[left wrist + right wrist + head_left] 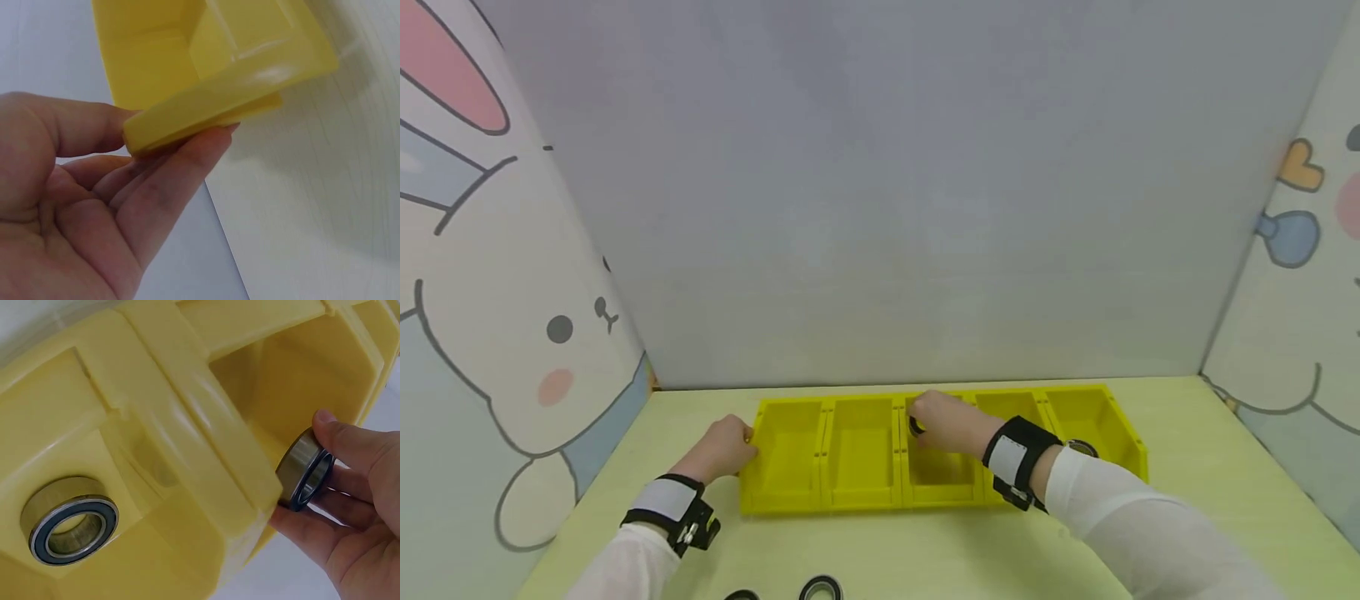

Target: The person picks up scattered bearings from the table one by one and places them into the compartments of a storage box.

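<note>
A yellow bin (861, 498) divided into several compartments in a row stands on the table. My left hand (724, 448) pinches its left end wall, thumb on one side of the rim (206, 103) and fingers on the other. At the middle compartment, my right hand (951, 421) grips a ball bearing (303, 469) between thumb and fingers. The bearing is a steel ring with a dark seal, held beside the compartment's wall. Another bearing (72, 522) lies in a compartment farther right, partly hidden by the right forearm in the head view.
Two more bearings lie on the table near the front, one whole ring (821, 588) and one cut off by the frame (742, 595). A grey panel (880, 208) rises behind the bin. Side panels with cartoon animals (557, 367) flank the table.
</note>
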`<state>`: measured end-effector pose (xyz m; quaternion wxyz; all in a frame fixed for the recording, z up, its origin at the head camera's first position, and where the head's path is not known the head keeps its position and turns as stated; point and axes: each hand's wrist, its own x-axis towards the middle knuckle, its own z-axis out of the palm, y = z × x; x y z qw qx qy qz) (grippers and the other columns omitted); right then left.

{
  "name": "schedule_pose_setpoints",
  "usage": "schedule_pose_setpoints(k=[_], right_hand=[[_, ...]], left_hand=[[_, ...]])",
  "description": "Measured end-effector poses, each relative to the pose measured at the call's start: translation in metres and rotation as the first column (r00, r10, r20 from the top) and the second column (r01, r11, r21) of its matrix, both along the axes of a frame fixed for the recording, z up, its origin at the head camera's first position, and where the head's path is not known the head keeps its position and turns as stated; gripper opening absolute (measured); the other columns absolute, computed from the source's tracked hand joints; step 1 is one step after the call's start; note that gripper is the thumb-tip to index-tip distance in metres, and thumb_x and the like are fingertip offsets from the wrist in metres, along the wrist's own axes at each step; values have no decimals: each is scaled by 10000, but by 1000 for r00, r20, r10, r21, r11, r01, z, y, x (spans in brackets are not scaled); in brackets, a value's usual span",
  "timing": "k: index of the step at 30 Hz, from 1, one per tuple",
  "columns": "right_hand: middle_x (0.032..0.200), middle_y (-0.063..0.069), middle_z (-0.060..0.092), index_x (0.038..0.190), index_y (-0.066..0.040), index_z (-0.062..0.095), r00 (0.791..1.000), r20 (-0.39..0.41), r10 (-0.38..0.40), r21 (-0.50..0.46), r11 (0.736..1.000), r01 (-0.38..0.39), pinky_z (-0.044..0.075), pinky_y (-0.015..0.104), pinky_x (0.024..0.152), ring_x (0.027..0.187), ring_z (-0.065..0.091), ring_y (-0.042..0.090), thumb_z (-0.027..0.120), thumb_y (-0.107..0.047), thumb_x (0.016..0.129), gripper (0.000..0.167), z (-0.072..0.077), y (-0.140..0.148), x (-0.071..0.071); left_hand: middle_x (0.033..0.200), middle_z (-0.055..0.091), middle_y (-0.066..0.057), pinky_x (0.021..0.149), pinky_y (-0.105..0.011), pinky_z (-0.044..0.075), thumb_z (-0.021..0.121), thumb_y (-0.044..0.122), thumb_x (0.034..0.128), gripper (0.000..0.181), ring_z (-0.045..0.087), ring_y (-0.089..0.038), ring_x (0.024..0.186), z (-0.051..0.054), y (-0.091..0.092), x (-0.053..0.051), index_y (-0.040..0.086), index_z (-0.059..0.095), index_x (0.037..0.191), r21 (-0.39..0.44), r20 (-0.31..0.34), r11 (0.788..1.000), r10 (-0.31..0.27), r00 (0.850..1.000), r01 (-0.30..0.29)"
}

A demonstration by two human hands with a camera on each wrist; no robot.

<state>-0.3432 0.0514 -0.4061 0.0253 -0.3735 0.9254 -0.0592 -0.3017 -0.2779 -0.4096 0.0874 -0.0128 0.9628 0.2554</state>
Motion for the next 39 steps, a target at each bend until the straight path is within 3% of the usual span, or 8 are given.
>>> schedule_pose_setpoints(k=[5, 8, 13, 19, 26, 29, 34, 39], right_hand=[[671, -8, 469, 832, -30, 602, 999, -11, -40, 27, 999, 40, 329, 229, 536, 589, 378, 102, 712, -77, 821, 120, -12, -2, -6], [654, 1, 489, 792, -28, 608, 999, -15, -33, 58, 998, 33, 323, 231, 534, 575, 369, 100, 683, -51, 841, 92, -22, -3, -8], [692, 20, 592, 791, -42, 635, 1000, -14, -7, 82, 997, 8, 395, 215, 548, 585, 439, 83, 708, -57, 820, 80, -33, -4, -7], [712, 37, 605, 784, -36, 629, 999, 18, -33, 42, 999, 32, 414, 238, 555, 601, 466, 103, 724, -23, 792, 97, -32, -6, -5], [691, 44, 603, 766, -35, 627, 1000, 15, 9, 6, 1000, -9, 460, 254, 538, 583, 509, 115, 771, -40, 747, 145, -54, -4, -28], [700, 34, 602, 778, -46, 624, 1000, 10, 3, 18, 1000, -3, 462, 256, 543, 597, 522, 111, 775, -63, 750, 154, -59, -4, -29], [778, 41, 639, 898, -57, 663, 997, 34, -73, 72, 995, 70, 468, 255, 568, 635, 540, 111, 741, -88, 795, 133, -44, -5, -12], [1016, 76, 666, 1163, -97, 631, 991, -72, -113, 90, 989, 119, 491, 258, 545, 773, 610, 158, 683, -179, 859, 319, -9, -7, -7]], left_hand=[[807, 567, -99, 601, -308, 547, 547, 2, 859, 65, 584, -176, 688, 1, 0, -1, -44, 566, 817, -11, 12, 1000, 7, 1000, -7], [816, 581, -102, 607, -306, 550, 545, 7, 866, 94, 587, -176, 691, 1, 1, -2, -71, 599, 874, -13, 20, 1000, 17, 1000, -17], [816, 585, -104, 601, -303, 547, 547, 8, 864, 111, 586, -174, 685, 1, 0, 0, -81, 606, 893, -18, 25, 1000, 21, 999, -21], [789, 577, -94, 600, -301, 543, 545, 7, 866, 89, 578, -176, 675, 2, 0, -1, -65, 596, 860, -32, 5, 999, 11, 1000, -11], [783, 564, -92, 596, -298, 539, 542, 16, 875, 88, 570, -175, 668, 4, 1, -1, -51, 583, 836, -31, 8, 999, 14, 1000, -14], [791, 573, -96, 598, -302, 541, 540, 12, 874, 95, 578, -175, 671, 4, 0, -1, -65, 591, 852, -29, 9, 1000, 10, 1000, -9], [829, 592, -110, 606, -303, 546, 542, 12, 876, 138, 591, -176, 687, 0, 0, -2, -94, 609, 934, -28, 22, 1000, 14, 1000, -14], [861, 602, -121, 616, -305, 549, 549, 16, 879, 187, 594, -178, 699, -3, 0, -1, -113, 613, 998, -17, 35, 1000, 20, 999, -20]])
